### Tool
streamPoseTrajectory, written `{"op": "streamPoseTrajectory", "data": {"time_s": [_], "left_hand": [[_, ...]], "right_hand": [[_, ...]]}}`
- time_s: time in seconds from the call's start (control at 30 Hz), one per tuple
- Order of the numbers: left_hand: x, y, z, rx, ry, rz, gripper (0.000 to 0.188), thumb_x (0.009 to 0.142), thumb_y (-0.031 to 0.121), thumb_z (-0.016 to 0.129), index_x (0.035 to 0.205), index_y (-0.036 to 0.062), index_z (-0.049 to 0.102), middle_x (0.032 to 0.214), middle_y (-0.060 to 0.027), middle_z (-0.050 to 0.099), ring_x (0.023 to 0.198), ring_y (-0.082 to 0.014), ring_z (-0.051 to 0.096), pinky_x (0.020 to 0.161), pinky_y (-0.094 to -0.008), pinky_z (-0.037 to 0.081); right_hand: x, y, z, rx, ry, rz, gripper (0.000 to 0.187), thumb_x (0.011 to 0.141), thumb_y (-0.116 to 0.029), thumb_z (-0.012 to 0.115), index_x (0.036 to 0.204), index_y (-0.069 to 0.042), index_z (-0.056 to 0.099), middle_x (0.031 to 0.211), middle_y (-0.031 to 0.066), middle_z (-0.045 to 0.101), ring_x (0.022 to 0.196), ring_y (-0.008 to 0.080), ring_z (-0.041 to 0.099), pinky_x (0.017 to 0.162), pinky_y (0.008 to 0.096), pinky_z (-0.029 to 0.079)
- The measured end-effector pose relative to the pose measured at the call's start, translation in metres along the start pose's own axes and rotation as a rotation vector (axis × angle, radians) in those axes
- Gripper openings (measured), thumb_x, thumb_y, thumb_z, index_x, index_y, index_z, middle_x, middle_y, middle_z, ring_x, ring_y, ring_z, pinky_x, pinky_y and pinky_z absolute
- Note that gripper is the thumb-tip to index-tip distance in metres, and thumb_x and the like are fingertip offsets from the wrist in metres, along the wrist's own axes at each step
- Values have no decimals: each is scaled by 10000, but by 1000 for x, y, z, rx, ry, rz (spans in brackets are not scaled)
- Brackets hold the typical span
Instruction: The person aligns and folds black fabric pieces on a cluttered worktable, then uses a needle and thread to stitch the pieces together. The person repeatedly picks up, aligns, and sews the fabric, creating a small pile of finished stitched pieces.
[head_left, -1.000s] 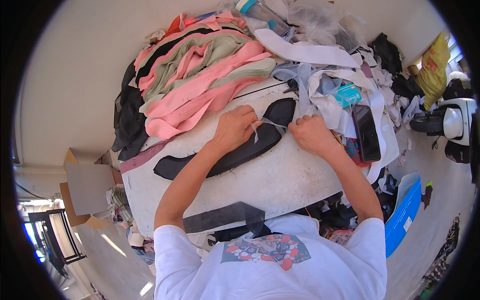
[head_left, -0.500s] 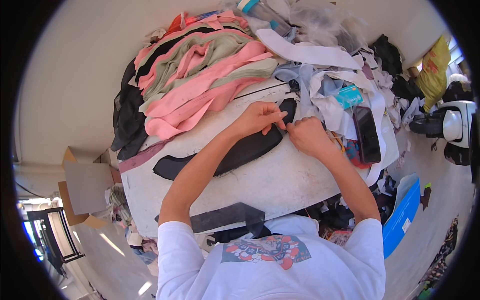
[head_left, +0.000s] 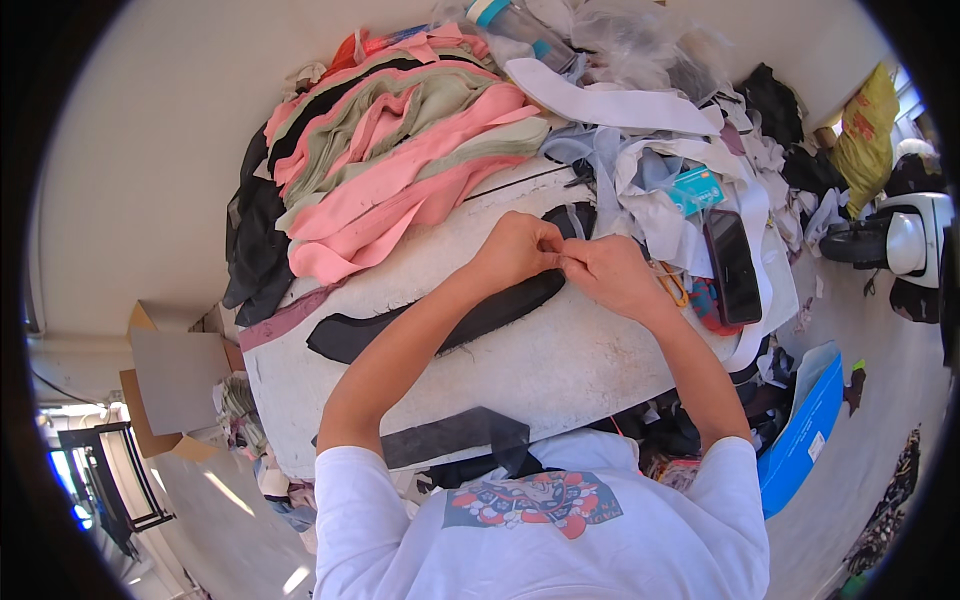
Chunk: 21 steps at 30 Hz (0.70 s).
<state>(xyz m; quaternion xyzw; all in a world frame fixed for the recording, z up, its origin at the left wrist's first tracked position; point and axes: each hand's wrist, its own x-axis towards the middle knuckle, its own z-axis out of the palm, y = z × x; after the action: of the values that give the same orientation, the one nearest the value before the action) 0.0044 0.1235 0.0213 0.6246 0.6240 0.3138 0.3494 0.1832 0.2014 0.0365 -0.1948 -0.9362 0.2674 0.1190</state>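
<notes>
A curved black fabric piece point(head_left: 500, 312) with frayed edges lies flat across the white tabletop point(head_left: 560, 370). Over its right end my left hand point(head_left: 517, 250) is closed, thumb and fingers pinched together. Touching it fingertip to fingertip is my right hand point(head_left: 612, 272), pinched as well. What sits between the fingertips is too small to make out. A thin, pale see-through sliver shows just above them against the black cloth. Nearer to me, a sheer dark strip point(head_left: 440, 440) lies folded along the front edge of the table.
Pink and green fabric strips point(head_left: 400, 190) are heaped at the back left. White cut pieces point(head_left: 610, 100), a teal box point(head_left: 697, 190) and a phone point(head_left: 733, 268) lie at the right, with yellow-handled scissors point(head_left: 672, 285) beside my right wrist. A cardboard box point(head_left: 180, 380) stands at left.
My hands have come together at the fingertips; the right hand moved slightly left and its fingers turned inward. The black piece has stayed in nearly the same place.
</notes>
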Motion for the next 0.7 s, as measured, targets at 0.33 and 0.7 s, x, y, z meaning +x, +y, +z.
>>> {"op": "streamPoseTrajectory", "data": {"time_s": [0.33,0.7], "left_hand": [[-13,0,3,-52,132,63,49,790,32,714,834,17,698,754,-110,700,673,-215,686,597,-318,518],[-8,-13,-13,-608,2,-285,88,788,-4,721,861,6,674,806,-73,714,711,-136,680,603,-241,521]], "right_hand": [[9,15,6,42,267,-185,250,761,-29,648,996,-95,593,848,80,606,741,306,637,623,399,489],[-27,15,22,-307,65,-226,49,797,-119,609,785,-89,572,669,67,581,627,256,626,553,393,451]]}}
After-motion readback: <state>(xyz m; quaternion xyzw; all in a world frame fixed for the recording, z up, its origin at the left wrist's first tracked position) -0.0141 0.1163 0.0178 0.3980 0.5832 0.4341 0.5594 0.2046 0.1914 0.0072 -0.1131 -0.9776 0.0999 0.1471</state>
